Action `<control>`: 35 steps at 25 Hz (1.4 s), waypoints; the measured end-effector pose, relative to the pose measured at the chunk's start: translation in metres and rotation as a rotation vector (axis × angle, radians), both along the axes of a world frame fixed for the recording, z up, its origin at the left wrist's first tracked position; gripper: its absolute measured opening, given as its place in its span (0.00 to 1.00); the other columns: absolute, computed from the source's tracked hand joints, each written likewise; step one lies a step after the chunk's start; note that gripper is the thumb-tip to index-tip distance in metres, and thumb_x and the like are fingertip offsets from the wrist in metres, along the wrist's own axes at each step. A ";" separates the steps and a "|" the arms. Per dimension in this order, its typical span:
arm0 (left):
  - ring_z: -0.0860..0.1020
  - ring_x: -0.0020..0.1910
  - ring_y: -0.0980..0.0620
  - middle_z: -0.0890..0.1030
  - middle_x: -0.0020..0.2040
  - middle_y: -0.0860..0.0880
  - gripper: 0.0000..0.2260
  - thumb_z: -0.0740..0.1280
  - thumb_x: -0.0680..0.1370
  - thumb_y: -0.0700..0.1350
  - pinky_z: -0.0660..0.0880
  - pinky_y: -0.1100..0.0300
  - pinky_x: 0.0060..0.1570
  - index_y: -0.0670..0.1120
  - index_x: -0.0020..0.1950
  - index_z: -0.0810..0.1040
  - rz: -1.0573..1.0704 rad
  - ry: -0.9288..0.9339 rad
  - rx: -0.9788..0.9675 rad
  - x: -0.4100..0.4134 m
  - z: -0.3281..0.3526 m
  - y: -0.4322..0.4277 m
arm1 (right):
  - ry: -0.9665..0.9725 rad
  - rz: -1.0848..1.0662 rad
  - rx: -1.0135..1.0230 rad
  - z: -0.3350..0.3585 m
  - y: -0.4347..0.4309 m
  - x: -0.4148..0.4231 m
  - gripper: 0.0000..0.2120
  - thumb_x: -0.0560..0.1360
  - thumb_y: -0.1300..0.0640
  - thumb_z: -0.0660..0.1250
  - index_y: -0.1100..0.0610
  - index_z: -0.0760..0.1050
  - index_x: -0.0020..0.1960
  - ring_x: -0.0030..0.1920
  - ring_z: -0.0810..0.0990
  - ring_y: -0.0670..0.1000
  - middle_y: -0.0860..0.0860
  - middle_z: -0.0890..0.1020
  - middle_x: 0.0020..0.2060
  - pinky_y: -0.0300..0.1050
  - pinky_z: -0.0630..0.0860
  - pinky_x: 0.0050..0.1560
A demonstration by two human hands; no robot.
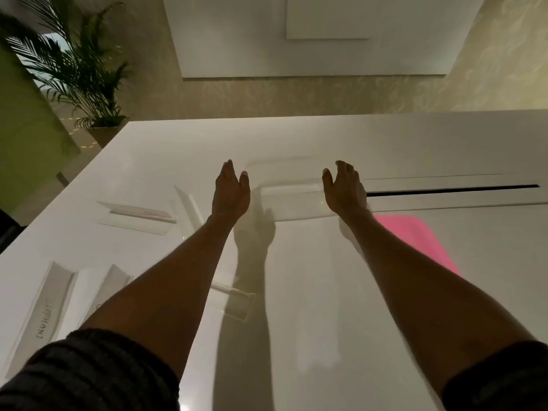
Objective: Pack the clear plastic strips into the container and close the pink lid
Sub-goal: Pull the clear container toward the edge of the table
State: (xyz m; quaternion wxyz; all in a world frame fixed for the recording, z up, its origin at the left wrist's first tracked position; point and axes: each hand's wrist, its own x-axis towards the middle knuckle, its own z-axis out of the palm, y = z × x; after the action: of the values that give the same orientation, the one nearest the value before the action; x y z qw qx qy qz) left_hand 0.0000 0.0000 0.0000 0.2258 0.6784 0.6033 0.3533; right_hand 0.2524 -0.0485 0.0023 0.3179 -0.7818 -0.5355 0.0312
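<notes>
Flanking the one clear container (pixel 292 200) at far centre with left hand (pixel 229 194) and right hand (pixel 344 194), both spread, holding nothing. Hardly begun, judging by five clear strips (pixel 136 216) loose on the table (pixel 326 137) at left and one pink lid (pixel 415 235) off, near right of container.

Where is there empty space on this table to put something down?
The widest bare patch of table lies in the middle, nearer than the clear container, between the clear strips and the pink lid. Another runs along the far edge beyond the container. The left side is crowded with strips.
</notes>
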 end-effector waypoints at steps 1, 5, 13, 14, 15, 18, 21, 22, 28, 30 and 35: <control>0.56 0.83 0.45 0.56 0.84 0.43 0.28 0.53 0.87 0.52 0.52 0.54 0.79 0.41 0.84 0.52 0.015 -0.024 -0.054 0.002 0.000 0.004 | 0.058 0.005 -0.030 -0.001 0.005 0.002 0.27 0.86 0.45 0.55 0.60 0.65 0.78 0.73 0.72 0.62 0.58 0.72 0.75 0.61 0.73 0.69; 0.62 0.80 0.40 0.61 0.82 0.41 0.27 0.52 0.87 0.53 0.60 0.49 0.78 0.44 0.84 0.52 0.006 -0.095 -0.261 0.007 -0.004 0.005 | 0.201 0.038 -0.126 -0.012 0.017 0.008 0.27 0.87 0.49 0.53 0.60 0.60 0.82 0.80 0.65 0.60 0.58 0.66 0.80 0.55 0.62 0.79; 0.71 0.70 0.31 0.74 0.70 0.31 0.21 0.48 0.87 0.44 0.68 0.42 0.71 0.34 0.75 0.65 -0.061 -0.089 -0.210 0.014 -0.011 0.000 | 0.346 -0.011 -0.047 -0.028 0.011 0.010 0.24 0.86 0.55 0.49 0.53 0.66 0.80 0.71 0.74 0.65 0.60 0.78 0.70 0.60 0.72 0.71; 0.71 0.70 0.30 0.75 0.69 0.31 0.20 0.49 0.87 0.44 0.69 0.41 0.70 0.34 0.75 0.66 -0.057 -0.083 -0.213 0.013 -0.011 -0.002 | 0.354 -0.021 -0.044 -0.028 0.009 0.010 0.24 0.86 0.55 0.49 0.53 0.67 0.80 0.71 0.74 0.65 0.60 0.78 0.71 0.59 0.73 0.71; 0.71 0.69 0.30 0.75 0.69 0.31 0.20 0.49 0.87 0.44 0.70 0.41 0.70 0.35 0.74 0.66 -0.051 -0.079 -0.200 0.012 -0.011 -0.004 | 0.361 -0.028 -0.044 -0.028 0.007 0.009 0.24 0.85 0.54 0.50 0.53 0.67 0.79 0.71 0.74 0.64 0.60 0.78 0.71 0.58 0.73 0.71; 0.73 0.67 0.30 0.76 0.67 0.31 0.20 0.49 0.87 0.45 0.70 0.41 0.68 0.36 0.75 0.67 -0.042 -0.046 -0.143 0.011 -0.016 -0.015 | 0.380 -0.031 -0.049 -0.028 -0.002 0.008 0.23 0.85 0.54 0.50 0.53 0.68 0.79 0.70 0.76 0.65 0.61 0.78 0.71 0.59 0.74 0.70; 0.75 0.64 0.31 0.79 0.64 0.34 0.21 0.49 0.88 0.45 0.71 0.43 0.65 0.40 0.77 0.67 -0.038 -0.025 -0.111 0.008 -0.019 -0.028 | 0.376 -0.025 -0.037 -0.029 -0.017 0.007 0.23 0.85 0.56 0.51 0.54 0.68 0.79 0.69 0.77 0.65 0.61 0.79 0.69 0.61 0.74 0.70; 0.76 0.63 0.31 0.80 0.63 0.33 0.21 0.49 0.87 0.45 0.72 0.43 0.64 0.40 0.77 0.67 -0.040 -0.020 -0.101 0.007 -0.020 -0.033 | 0.371 -0.024 -0.033 -0.029 -0.023 0.006 0.23 0.85 0.56 0.51 0.54 0.68 0.79 0.69 0.77 0.65 0.61 0.79 0.69 0.60 0.74 0.70; 0.78 0.55 0.29 0.81 0.56 0.31 0.19 0.49 0.87 0.43 0.72 0.46 0.56 0.36 0.74 0.68 -0.062 0.016 -0.068 0.003 -0.023 -0.074 | 0.376 -0.040 -0.025 -0.031 -0.068 0.002 0.23 0.86 0.56 0.51 0.53 0.69 0.79 0.65 0.79 0.66 0.63 0.81 0.66 0.58 0.76 0.67; 0.79 0.55 0.29 0.81 0.56 0.31 0.20 0.49 0.87 0.44 0.72 0.47 0.54 0.36 0.75 0.67 -0.071 0.021 -0.073 0.000 -0.024 -0.088 | 0.374 -0.039 -0.023 -0.031 -0.084 0.001 0.23 0.86 0.57 0.51 0.53 0.69 0.79 0.63 0.80 0.66 0.63 0.83 0.63 0.57 0.76 0.66; 0.79 0.61 0.31 0.80 0.63 0.34 0.21 0.50 0.88 0.42 0.73 0.49 0.57 0.38 0.79 0.63 -0.083 0.055 -0.069 -0.001 -0.023 -0.123 | 0.381 -0.044 -0.023 -0.031 -0.129 -0.001 0.23 0.86 0.58 0.51 0.54 0.68 0.79 0.64 0.78 0.66 0.64 0.84 0.59 0.56 0.74 0.64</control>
State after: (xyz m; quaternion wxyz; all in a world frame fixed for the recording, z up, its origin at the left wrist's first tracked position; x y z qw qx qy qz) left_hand -0.0014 -0.1230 -0.0233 0.2468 0.7041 0.5926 0.3037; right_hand 0.2515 -0.1771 -0.0291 0.4052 -0.7769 -0.4480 0.1779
